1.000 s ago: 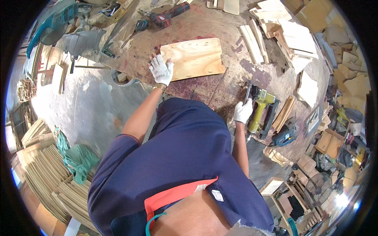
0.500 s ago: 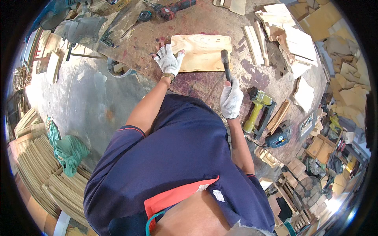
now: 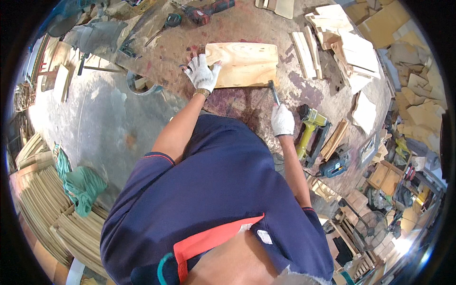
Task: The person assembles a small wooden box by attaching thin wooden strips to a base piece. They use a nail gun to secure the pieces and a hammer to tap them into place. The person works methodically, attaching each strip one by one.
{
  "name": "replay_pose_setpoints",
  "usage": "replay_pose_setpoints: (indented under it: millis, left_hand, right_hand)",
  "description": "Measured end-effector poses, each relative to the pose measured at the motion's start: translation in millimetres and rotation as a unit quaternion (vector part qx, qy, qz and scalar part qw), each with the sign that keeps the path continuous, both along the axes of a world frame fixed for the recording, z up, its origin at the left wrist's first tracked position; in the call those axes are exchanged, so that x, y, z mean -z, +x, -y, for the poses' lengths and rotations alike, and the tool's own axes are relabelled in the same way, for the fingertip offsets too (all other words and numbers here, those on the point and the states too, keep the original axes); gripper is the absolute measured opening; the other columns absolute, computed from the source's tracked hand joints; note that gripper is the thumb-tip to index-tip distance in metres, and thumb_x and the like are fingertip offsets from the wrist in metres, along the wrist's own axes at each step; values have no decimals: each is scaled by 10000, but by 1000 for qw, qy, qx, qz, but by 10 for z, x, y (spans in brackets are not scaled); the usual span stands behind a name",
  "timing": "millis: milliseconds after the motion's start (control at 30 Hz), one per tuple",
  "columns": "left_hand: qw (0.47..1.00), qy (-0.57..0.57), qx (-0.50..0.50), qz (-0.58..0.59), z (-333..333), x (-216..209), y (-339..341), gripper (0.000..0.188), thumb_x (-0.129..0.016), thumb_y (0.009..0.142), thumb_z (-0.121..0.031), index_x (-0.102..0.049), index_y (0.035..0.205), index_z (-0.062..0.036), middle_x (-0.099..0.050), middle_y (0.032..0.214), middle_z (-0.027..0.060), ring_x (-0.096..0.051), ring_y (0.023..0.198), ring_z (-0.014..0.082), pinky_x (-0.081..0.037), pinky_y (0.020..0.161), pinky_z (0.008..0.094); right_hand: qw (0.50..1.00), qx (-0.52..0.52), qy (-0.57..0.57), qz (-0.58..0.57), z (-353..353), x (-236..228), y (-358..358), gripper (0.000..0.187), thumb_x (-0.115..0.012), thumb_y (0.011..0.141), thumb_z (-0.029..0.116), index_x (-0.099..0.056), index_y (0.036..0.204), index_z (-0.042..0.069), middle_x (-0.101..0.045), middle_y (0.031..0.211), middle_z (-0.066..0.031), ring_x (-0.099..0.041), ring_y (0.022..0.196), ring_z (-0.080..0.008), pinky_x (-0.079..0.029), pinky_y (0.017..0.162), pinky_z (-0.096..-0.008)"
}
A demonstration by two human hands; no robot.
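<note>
A pale wooden board [image 3: 244,64] lies flat on the worn workbench [image 3: 228,102]. My left hand [image 3: 203,75], in a white fingerless glove, rests with fingers spread over the board's left edge. In a white glove too, my right hand [image 3: 282,119] grips the handle of a hammer [image 3: 274,91]. The hammer's dark head is at the near right corner of the board; whether it touches the wood I cannot tell. Just right of that hand lies a yellow-green nail gun [image 3: 310,128].
Wood strips [image 3: 304,54] and stacked offcuts [image 3: 355,54] lie on the right. Beyond the board are a red and black cordless drill [image 3: 198,15] and a tape measure [image 3: 173,20]. A blue jigsaw [image 3: 334,165] sits near right, and a circular saw blade [image 3: 61,24] stands far left.
My right hand has brought the hammer down and toward me, from over the board's right part to its near right corner. My left hand stays on the board.
</note>
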State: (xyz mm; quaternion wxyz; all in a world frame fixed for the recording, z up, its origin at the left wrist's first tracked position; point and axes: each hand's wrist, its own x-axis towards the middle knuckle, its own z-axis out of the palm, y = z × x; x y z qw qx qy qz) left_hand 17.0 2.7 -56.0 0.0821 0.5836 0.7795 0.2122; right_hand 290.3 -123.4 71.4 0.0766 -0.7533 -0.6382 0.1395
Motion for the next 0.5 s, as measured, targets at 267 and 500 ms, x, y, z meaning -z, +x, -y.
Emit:
replay_pose_setpoints:
  millis: [267,500]
  left_hand:
    - [998,-47,5,36,-5,-36,-9,786,-612,866,-675,-491,1395,-106,-358,1585,190,-252,1496,416,-106,1198,652]
    - [997,-65,4,40,-26,-47,-13,785,-619,859,-666,-483,1399,-112,-397,1563,200,-258,1499,419,-118,1197,651]
  right_hand:
    - [982,86,89,-141,60,437,-28,192,-584,1011,230,-609,1014,39,-629,674,-250,-660,657,-432,-495,558,-484]
    - [981,89,81,-154,105,633,36,338,-517,1041,329,-588,925,20,-631,691,-274,-647,669,-480,-470,568,-557]
